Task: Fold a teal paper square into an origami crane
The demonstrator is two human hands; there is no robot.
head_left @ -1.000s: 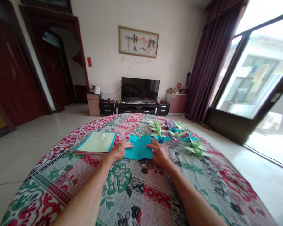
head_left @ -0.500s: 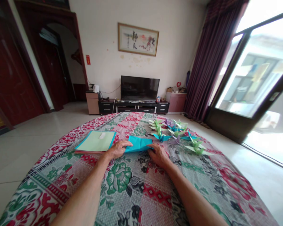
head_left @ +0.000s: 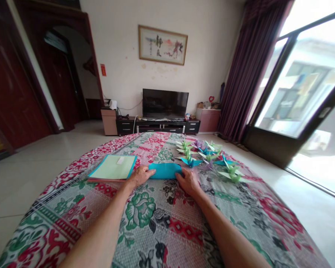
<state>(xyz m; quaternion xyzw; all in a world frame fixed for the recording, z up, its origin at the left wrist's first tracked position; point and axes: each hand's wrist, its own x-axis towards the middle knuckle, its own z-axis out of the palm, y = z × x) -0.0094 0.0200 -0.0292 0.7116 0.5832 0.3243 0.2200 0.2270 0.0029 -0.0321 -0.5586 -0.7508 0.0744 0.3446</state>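
Observation:
A sheet of blue origami paper (head_left: 165,171), folded into a wide rectangle, is held between my two hands just above or on the tablecloth. My left hand (head_left: 140,175) grips its left end, thumb on the near face and fingers behind. At the right end my right hand (head_left: 187,179) pinches it the same way, thumb in front. To the left of my left hand lies a stack of coloured paper (head_left: 113,168), pale green on top with a blue border showing. Several folded paper cranes (head_left: 190,161) in green, blue and purple stand beyond my right hand.
A small white piece (head_left: 120,160) rests on the paper stack. The patterned tablecloth (head_left: 145,212) covers a round table. Past its far edge stand a television (head_left: 165,103) and a low black cabinet (head_left: 125,126). A glass door (head_left: 293,111) is at the right.
The blue paper's upper part has come down toward me, so the creased, partly open sheet is now a flat, narrower rectangle. Both hands stay at its ends.

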